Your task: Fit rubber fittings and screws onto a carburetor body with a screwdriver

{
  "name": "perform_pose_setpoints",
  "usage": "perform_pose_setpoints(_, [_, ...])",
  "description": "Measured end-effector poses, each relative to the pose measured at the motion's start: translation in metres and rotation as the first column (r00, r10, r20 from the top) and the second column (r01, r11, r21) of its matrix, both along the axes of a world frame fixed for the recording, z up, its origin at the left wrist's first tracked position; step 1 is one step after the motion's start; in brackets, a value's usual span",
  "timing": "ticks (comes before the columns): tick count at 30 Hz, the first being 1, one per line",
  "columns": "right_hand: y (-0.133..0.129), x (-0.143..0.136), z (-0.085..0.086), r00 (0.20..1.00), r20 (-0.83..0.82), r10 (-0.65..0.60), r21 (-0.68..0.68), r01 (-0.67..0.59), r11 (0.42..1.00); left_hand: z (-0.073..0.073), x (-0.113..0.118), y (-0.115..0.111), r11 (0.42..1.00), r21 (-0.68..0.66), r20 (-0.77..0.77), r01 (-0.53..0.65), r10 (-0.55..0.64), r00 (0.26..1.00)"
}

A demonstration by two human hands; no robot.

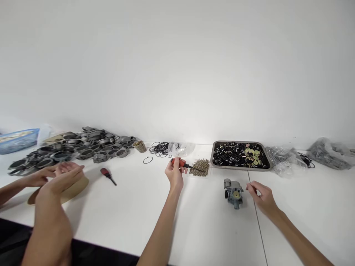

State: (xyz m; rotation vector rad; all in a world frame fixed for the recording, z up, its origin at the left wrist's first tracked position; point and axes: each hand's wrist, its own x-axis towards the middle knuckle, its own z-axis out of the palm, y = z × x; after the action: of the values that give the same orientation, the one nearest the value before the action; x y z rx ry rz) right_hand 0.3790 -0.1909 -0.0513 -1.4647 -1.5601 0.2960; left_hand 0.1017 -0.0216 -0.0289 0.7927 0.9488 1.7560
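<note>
My left hand (175, 173) is closed round the red handle of a screwdriver (181, 162). Its dark shaft points right, over a heap of small brass screws (200, 167) on a clear tray. A grey metal carburetor (234, 194) stands on the white table, right of the screws. Just right of the carburetor is my right hand (260, 195), fingers curled with the fingertips together; anything between them is too small to make out.
Behind the carburetor lies a metal tray (241, 168) of black and yellow parts. Plastic bags (330, 153) are at right, black rings (159, 148) and a cup of screws (140, 146) behind. At left are grey castings (94, 142), another screwdriver (107, 175) and another person's hands (59, 175).
</note>
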Motion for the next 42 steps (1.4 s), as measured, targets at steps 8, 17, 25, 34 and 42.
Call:
perform_pose_setpoints(8, [-0.002,-0.004,-0.006,0.999,0.032,0.036,0.014,-0.036,0.999,-0.010,-0.004,0.005,0.999,-0.020,-0.007,-0.028,0.028,1.000])
perform_pose_setpoints(17, [-0.002,-0.005,-0.004,0.998,0.049,0.045,0.052,-0.047,0.998,-0.013,-0.003,0.004,0.999,-0.041,-0.058,0.001,-0.004,0.998])
perform_pose_setpoints(25, [-0.003,-0.005,-0.002,0.995,0.046,0.087,0.066,-0.090,0.994,-0.012,-0.003,0.004,0.999,-0.039,-0.076,-0.002,-0.001,0.997])
perform_pose_setpoints(34, [-0.002,-0.007,-0.004,0.995,0.039,0.089,0.056,-0.091,0.994,-0.008,-0.003,0.002,0.999,-0.036,-0.053,0.006,-0.008,0.999])
perform_pose_setpoints(42, [-0.003,-0.007,-0.005,0.997,0.037,0.075,0.042,-0.076,0.996,-0.003,-0.003,-0.002,0.999,-0.001,0.003,0.041,-0.041,0.999])
